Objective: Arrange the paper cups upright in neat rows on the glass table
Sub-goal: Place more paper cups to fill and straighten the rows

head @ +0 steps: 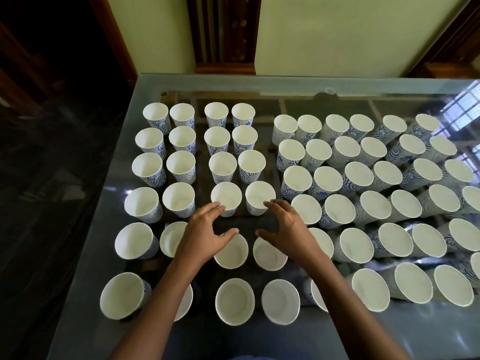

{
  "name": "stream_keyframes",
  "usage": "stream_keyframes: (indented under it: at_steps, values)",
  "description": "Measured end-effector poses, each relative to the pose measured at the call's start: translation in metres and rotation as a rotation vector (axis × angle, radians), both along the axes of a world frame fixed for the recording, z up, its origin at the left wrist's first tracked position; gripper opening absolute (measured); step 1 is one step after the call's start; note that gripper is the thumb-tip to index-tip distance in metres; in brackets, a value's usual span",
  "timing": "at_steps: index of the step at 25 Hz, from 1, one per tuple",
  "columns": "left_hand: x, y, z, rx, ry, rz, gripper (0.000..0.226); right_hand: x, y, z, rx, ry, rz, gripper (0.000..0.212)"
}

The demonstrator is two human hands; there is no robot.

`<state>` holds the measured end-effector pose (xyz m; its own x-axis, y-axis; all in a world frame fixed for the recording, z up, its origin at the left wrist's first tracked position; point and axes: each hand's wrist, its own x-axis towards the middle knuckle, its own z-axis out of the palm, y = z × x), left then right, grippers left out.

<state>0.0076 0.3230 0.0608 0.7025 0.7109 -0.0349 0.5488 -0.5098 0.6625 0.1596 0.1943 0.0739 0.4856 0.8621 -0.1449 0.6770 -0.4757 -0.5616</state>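
Cups [226, 198] upright in rows; hands [201, 235] hovering, fingers spread.

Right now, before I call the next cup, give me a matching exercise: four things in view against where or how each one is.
1. right hand
2. left cup block
3. right cup block
4. window reflection

A. packed close together
B. far right of the glass table
C. open, fingertips by a cup rim
D. rows with gaps between

Pairs: 1-C, 2-D, 3-A, 4-B.
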Motion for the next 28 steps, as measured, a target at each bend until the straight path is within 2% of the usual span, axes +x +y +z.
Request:
stream_keyframes:
  at_steps: [4, 9, 19, 24, 28]
  values:
    - [0.026, 0.024, -0.001, 0.084, 0.001, 0.033, 0.064, 0.018, 0.032, -0.002, 0.024, -0.030, -0.017, 0.070]
    - [0.049, 0.041, -0.014, 0.061, 0.068, 0.012, 0.073, 0.030, 0.055, -0.010, -0.015, -0.016, 0.022, 0.074]
    - [0.035, 0.019, -0.022, 0.030, 0.099, -0.033, 0.072, 0.024, 0.033, -0.014, -0.041, -0.027, 0.085, 0.074]
    - [0.026, 0.011, -0.018, 0.016, 0.072, -0.025, 0.073, 0.018, 0.026, -0.011, -0.046, -0.023, 0.076, 0.077]
    - [0.015, 0.001, -0.003, 0.045, -0.005, 0.028, 0.068, 0.009, 0.007, 0.000, 0.032, -0.068, 0.071, 0.074]
